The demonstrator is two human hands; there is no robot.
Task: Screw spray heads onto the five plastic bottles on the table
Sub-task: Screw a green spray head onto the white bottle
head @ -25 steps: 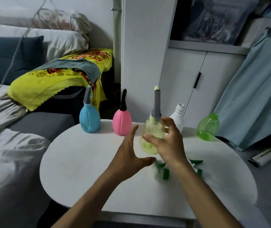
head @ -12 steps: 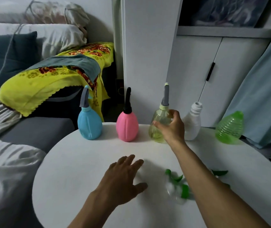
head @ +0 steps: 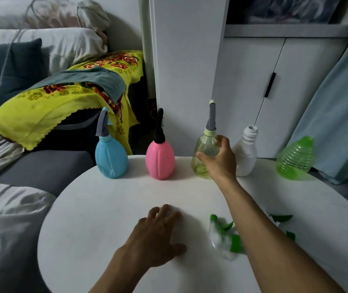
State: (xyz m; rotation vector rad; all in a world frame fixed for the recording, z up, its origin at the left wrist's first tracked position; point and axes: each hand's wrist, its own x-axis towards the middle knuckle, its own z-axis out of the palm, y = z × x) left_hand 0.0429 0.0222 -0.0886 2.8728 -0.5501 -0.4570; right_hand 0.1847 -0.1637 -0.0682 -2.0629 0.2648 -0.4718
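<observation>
Yellow bottle point(head: 206, 157) upright, spray head skyward, in right hand point(head: 219, 161); left hand point(head: 156, 237) flat, spread.

- A round white counter point(head: 105, 208) carries everything.
- Along its far edge five bottles stand upright in a row: a blue bottle point(head: 111, 159) with a grey spray head, a pink bottle point(head: 160, 160) with a black one, a clear yellowish bottle point(head: 203, 154) with a grey one, then a white bottle point(head: 245, 157) and a green ribbed bottle point(head: 295, 158), both uncapped.
- Near the front right lie loose green-and-white spray heads point(head: 226, 237), blurred and partly hidden by a forearm.
- The left hand point(head: 158, 235) rests palm down on the counter top.
</observation>
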